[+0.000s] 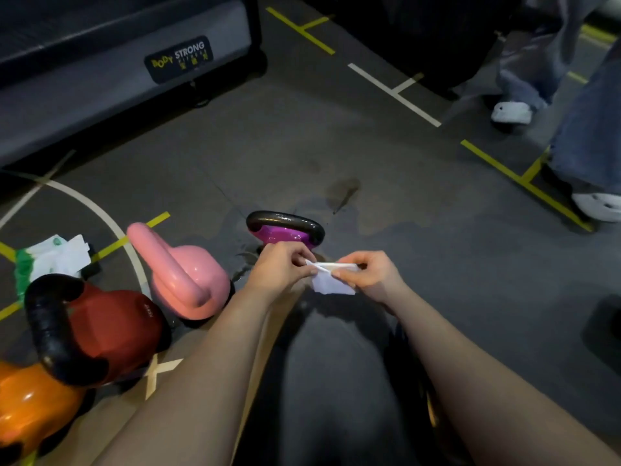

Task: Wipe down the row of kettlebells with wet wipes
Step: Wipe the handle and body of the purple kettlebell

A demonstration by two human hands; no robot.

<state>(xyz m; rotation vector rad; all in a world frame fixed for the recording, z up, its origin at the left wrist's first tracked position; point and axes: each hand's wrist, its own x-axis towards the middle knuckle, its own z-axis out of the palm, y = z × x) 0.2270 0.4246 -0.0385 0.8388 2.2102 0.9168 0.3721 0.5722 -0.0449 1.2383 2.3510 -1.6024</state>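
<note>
Where my two hands meet at centre frame, item one: wet wipe [332, 285], a thin white sheet, twisted into a cord along its top edge, with a creased flap hanging below. My left hand [282, 269] pinches its left end and my right hand [369, 274] pinches its right end, fingers curled on both.

Item two: purple kettlebell [285, 234], glossy magenta body under a dark smooth handle, just above my left hand; its lower body is hidden behind my knuckles.

Item three: pink kettlebell [191, 280], matte, rounded, with a thick looped handle, left of my left wrist.

Item four: red kettlebell [114, 327], faceted body, black handle, lower left.

Item five: orange kettlebell [30, 408], shiny, cut off by the lower left corner.

Item six: green-and-white packet [50, 260] at the left edge, its print too small to read.

All stand on the dark grey floor [437, 230], which is taped with yellow and white lines.
</note>
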